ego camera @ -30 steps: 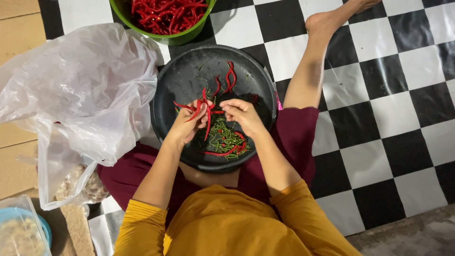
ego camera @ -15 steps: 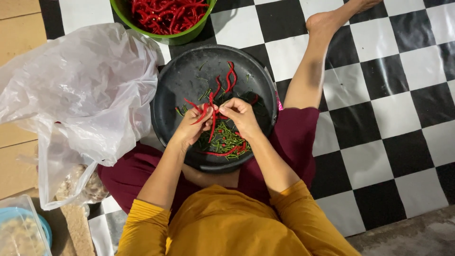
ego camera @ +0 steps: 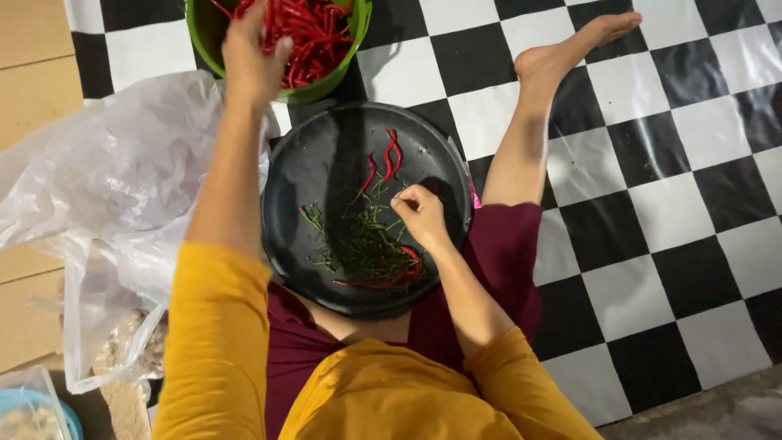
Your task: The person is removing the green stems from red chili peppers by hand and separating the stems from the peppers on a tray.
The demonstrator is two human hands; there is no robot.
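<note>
— Underfoot, what surface is seen?

— A glossy black-and-white checkered floor [ego camera: 652, 204] is seen, with brown cardboard [ego camera: 32, 90] at the left edge and a crumpled clear plastic bag [ego camera: 106, 204] laid beside it. A leg is stretched across the tiles.

— And what is set on it?

— A round black tray [ego camera: 326, 163] is rested on the lap, and a green bowl [ego camera: 314, 88] is placed just beyond its far rim.

— Where are the red chilies [ego camera: 309, 33]?

— Most are heaped in the bowl, long axes crossed every way. Two [ego camera: 391, 155] are laid on the tray, pointed roughly away from the person, near green stems [ego camera: 366, 244].

— The hands?

— The left hand [ego camera: 248, 49] is reached into the bowl, fingers curled among chilies; whether any are gripped cannot be told. The right hand [ego camera: 419, 213] is pinched narrowly over the stems.
</note>
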